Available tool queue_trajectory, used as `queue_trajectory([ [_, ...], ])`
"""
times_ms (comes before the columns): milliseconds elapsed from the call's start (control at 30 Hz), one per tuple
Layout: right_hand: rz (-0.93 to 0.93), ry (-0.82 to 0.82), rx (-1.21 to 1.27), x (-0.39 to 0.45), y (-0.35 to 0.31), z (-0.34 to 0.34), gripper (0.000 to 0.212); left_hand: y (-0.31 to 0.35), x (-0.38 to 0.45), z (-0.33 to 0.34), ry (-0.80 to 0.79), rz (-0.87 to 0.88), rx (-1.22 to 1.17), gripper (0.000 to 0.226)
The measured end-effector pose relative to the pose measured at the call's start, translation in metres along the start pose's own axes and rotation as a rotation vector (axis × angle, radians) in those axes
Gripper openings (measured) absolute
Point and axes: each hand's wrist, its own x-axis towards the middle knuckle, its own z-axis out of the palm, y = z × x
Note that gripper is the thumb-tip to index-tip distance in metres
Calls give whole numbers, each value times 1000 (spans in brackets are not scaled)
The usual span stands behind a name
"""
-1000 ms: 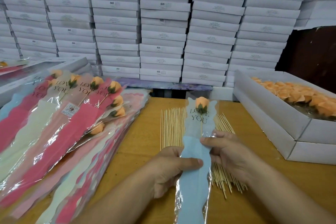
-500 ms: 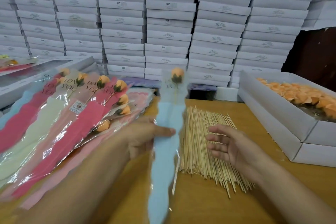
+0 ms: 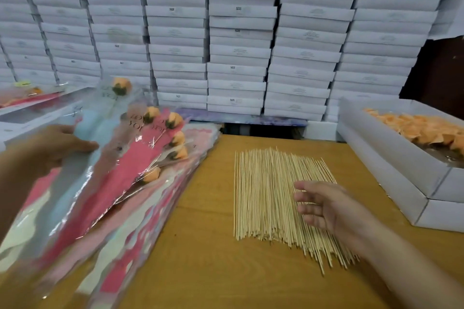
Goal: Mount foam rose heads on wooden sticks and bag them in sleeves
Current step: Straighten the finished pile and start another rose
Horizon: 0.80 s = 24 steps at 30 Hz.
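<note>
Our left hand (image 3: 54,144) has its grip closed on a blue-sleeved rose (image 3: 100,120), held over the pile of bagged roses (image 3: 140,178) at the bench's (image 3: 206,246) left. Our right hand (image 3: 329,208) hovers, fingers relaxed, above the wooden sticks (image 3: 266,193).

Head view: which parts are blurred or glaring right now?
Head view: the left hand and the blue sleeve it holds are motion-blurred; the sleeve pile throws plastic glare; the wooden sticks and right hand look sharp; the stacked boxes bow from wide-angle distortion.
</note>
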Motion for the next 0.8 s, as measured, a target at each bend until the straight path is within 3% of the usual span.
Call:
queue_trajectory([
  [200, 7, -4, -18, 2, 4, -1, 25, -29, 35, -25, 90, -84, 103, 50],
  [367, 6, 0, -14, 3, 6, -3, 23, -67, 61, -8, 344, 89, 253, 93],
  [600, 4, 23, -17, 6, 6, -5, 20, -117, 88, -1, 466, 181, 558, 43],
  [800, 7, 22, -38, 5, 6, -5, 19, -90, 48, 10, 466, 214, 711, 39],
])
